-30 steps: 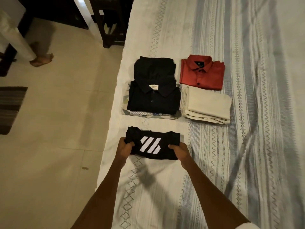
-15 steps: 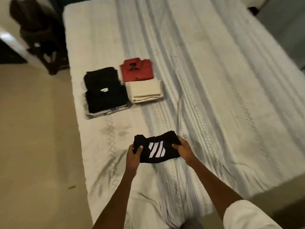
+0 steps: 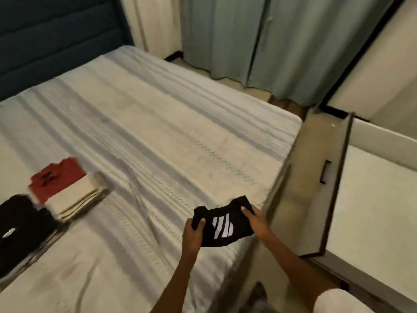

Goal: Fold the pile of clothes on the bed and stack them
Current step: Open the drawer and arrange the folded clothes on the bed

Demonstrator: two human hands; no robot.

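Note:
I hold a folded black garment with white slanted stripes (image 3: 222, 224) above the bed's right corner. My left hand (image 3: 193, 233) grips its left end, thumb on top. My right hand (image 3: 255, 220) grips its right end. Far to the left on the bed (image 3: 158, 136) lie the folded piles: a red shirt (image 3: 56, 179), a cream garment (image 3: 77, 199) in front of it, and black shirts (image 3: 20, 224) at the frame's left edge, blurred.
An open cabinet door (image 3: 325, 184) stands just right of the bed's corner, with a pale shelf surface behind it. Grey-green curtains (image 3: 259, 41) hang beyond the bed. A dark blue headboard (image 3: 56, 37) sits at the top left.
The view has swung right and I have carried the black striped garment away from the folded piles toward the bed's right corner and the cabinet. Both hands keep their grip.

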